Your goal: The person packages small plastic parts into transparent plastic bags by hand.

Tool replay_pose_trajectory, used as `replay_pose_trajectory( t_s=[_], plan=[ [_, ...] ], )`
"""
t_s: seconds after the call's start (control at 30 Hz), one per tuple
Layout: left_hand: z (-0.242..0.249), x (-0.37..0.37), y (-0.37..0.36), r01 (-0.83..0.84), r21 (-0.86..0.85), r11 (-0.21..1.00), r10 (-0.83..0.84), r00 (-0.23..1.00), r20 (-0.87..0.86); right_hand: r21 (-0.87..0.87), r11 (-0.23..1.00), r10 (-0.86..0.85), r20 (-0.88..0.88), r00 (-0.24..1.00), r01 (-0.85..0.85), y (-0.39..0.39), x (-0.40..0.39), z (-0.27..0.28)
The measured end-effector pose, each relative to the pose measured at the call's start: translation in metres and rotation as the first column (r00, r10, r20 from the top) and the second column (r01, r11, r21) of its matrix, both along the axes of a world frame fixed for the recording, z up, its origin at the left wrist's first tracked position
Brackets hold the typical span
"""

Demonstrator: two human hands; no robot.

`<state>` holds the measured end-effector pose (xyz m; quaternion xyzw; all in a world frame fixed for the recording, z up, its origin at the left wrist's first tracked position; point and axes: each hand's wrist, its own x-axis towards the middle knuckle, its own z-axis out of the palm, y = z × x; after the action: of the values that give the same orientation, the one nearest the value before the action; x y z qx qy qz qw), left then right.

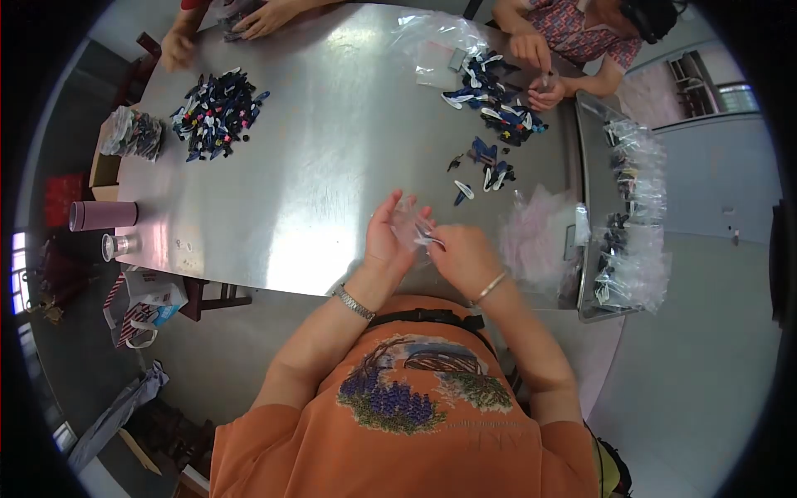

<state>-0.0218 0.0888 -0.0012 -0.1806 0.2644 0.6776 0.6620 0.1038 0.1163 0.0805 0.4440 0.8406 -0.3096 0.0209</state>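
My left hand (388,236) holds a small clear plastic bag (408,226) above the metal table's near edge, its fingers around the film. At the bag's mouth, my right hand (458,256) pinches a small light-coloured clip (432,240), partly hidden by the fingers. Just beyond my hands lie a white and blue hair clip (464,193) and a small group of clips (498,176). A heap of empty clear bags (538,236) rests on the table to the right of my right hand.
A metal tray (584,282) with filled bags (638,178) stands at the right. Clip piles lie back right (490,83) and left (216,114). A pink bottle (104,216) and glass (119,246) are far left. Two co-workers' hands (540,70) (266,18) are across the table.
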Motion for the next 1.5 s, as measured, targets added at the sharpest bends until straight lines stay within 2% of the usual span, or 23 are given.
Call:
replay_pose_trajectory(
  t_s=[0.07,0.1,0.17,0.2,0.27,0.3,0.33,0.37,0.4,0.43,0.5,0.53,0.6,0.63,0.7,0.8,0.97,1.03,1.13,1.27,1.33,1.47,1.5],
  plan=[
    [-0.002,0.002,-0.001,-0.016,-0.018,1.000,0.016,0.999,0.045,0.160,0.968,-0.166,-0.180,0.970,0.195,-0.003,-0.009,-0.009],
    [-0.002,0.001,-0.001,-0.017,-0.015,1.000,0.017,0.998,0.052,0.164,0.967,-0.164,-0.174,0.971,0.193,-0.006,-0.013,-0.011],
    [-0.003,-0.004,-0.002,-0.029,0.010,1.000,0.026,0.980,0.196,-0.008,0.931,-0.303,-0.578,0.758,0.366,-0.014,-0.016,-0.013],
    [-0.004,-0.007,-0.001,-0.028,0.011,1.000,0.025,0.979,0.202,-0.005,0.931,-0.303,-0.574,0.761,0.366,-0.014,-0.012,-0.014],
    [-0.008,-0.010,0.002,-0.112,-0.123,0.986,0.152,0.907,0.392,0.191,0.880,-0.252,-0.586,0.770,0.434,-0.010,0.005,-0.013],
    [-0.005,-0.009,0.002,-0.102,-0.106,0.989,0.135,0.917,0.377,0.197,0.877,-0.255,-0.582,0.773,0.438,-0.003,0.016,-0.020],
    [-0.006,-0.006,0.001,-0.097,-0.102,0.990,0.129,0.914,0.384,0.125,0.856,-0.367,-0.537,0.760,0.502,0.009,0.028,-0.036],
    [-0.007,-0.001,-0.003,-0.019,-0.039,0.999,0.031,0.938,0.347,0.057,0.822,-0.474,-0.483,0.736,0.566,0.023,0.041,-0.051],
    [-0.008,0.003,-0.006,0.063,0.022,0.998,-0.067,0.952,0.300,0.128,0.803,-0.494,-0.404,0.770,0.583,0.040,0.054,-0.061],
    [-0.009,0.005,-0.008,0.068,0.026,0.997,-0.072,0.951,0.301,0.199,0.782,-0.517,-0.324,0.793,0.591,0.059,0.065,-0.071],
    [-0.010,0.008,-0.009,0.142,0.038,0.989,-0.146,0.938,0.313,0.567,0.690,-0.327,-0.309,0.893,0.449,0.099,0.086,-0.092],
    [-0.006,0.007,-0.009,0.144,0.037,0.989,-0.148,0.939,0.310,0.566,0.689,-0.329,-0.312,0.891,0.453,0.114,0.092,-0.092],
    [0.000,0.003,-0.008,0.134,-0.033,0.990,-0.119,0.952,0.283,0.522,0.808,-0.239,-0.135,0.962,0.274,0.135,0.097,-0.091],
    [0.001,0.002,-0.007,0.136,-0.035,0.990,-0.121,0.953,0.277,0.520,0.807,-0.241,-0.140,0.960,0.279,0.141,0.098,-0.091],
    [0.001,0.000,-0.007,0.124,-0.017,0.992,-0.116,0.966,0.232,0.307,0.925,-0.228,-0.017,0.974,0.222,0.148,0.100,-0.090],
    [-0.003,0.001,-0.004,0.129,-0.040,0.991,-0.118,0.969,0.216,0.311,0.921,-0.244,-0.010,0.970,0.234,0.137,0.093,-0.103],
    [-0.007,0.005,0.009,0.136,-0.052,0.989,-0.121,0.965,0.231,0.320,0.893,-0.301,-0.105,0.948,0.318,0.125,0.090,-0.104],
    [-0.008,0.006,0.013,0.130,-0.061,0.990,-0.112,0.966,0.234,0.312,0.860,-0.354,-0.203,0.913,0.403,0.121,0.090,-0.104],
    [-0.010,0.008,0.019,0.104,-0.072,0.992,-0.082,0.962,0.260,0.237,0.852,-0.418,-0.226,0.880,0.466,0.113,0.088,-0.094],
    [-0.013,0.011,0.024,0.098,-0.082,0.992,-0.074,0.962,0.264,0.235,0.849,-0.411,-0.268,0.871,0.473,0.106,0.090,-0.095],
    [-0.013,0.010,0.024,0.079,-0.096,0.992,-0.052,0.966,0.254,0.065,0.802,-0.534,-0.368,0.761,0.594,0.090,0.080,-0.076],
    [-0.014,0.010,0.028,0.048,-0.085,0.995,-0.025,0.966,0.256,-0.012,0.906,-0.378,-0.476,0.794,0.424,0.038,0.052,-0.019],
    [-0.014,0.012,0.028,0.040,-0.112,0.993,-0.009,0.966,0.259,0.010,0.946,-0.274,-0.502,0.820,0.323,0.027,0.042,-0.006]
  ],
)
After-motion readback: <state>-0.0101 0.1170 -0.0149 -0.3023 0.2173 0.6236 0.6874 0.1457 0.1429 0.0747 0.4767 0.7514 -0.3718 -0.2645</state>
